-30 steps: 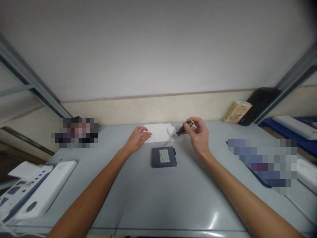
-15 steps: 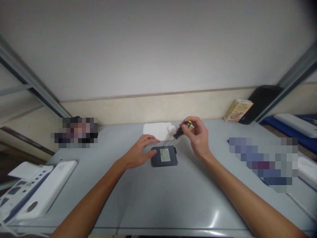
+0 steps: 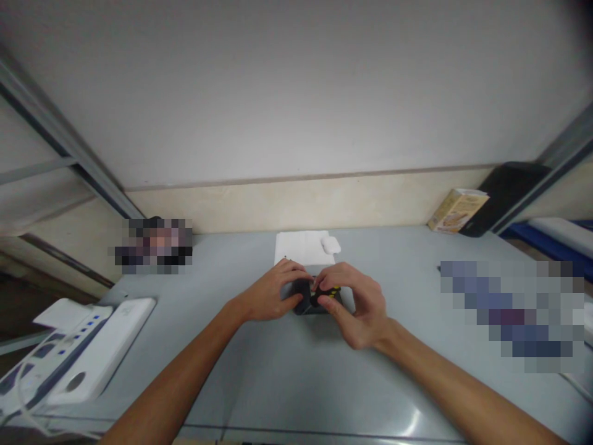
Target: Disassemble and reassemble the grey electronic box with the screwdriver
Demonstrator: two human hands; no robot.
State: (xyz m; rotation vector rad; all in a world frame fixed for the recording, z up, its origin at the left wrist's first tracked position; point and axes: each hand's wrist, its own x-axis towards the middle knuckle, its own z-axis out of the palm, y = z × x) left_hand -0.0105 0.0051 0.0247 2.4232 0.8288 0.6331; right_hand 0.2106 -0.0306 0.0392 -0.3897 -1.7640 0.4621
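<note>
My right hand (image 3: 359, 306) is closed round a screwdriver (image 3: 330, 293) with a black and yellow handle. It points toward the flat dark box (image 3: 302, 305), and its tip is hidden by my fingers. My left hand (image 3: 271, 290) grips the box at its left side, thumb on the near part and fingers over the far part. Most of the pale label on top is covered by both hands. Just beyond the box lies a white sheet of paper (image 3: 301, 245) with a small white object (image 3: 330, 245) at its right and tiny dark specks near its front left.
A white power strip (image 3: 69, 340) and a long white device (image 3: 104, 355) lie at the left, with a cable. A yellow carton (image 3: 458, 211) leans by a black panel (image 3: 507, 194) at the back right. Pixelated items occupy both sides of the grey table (image 3: 278, 383).
My right hand has come down and left, bringing the screwdriver from above the box onto it. My left hand has closed in on the box. The view has shifted slightly.
</note>
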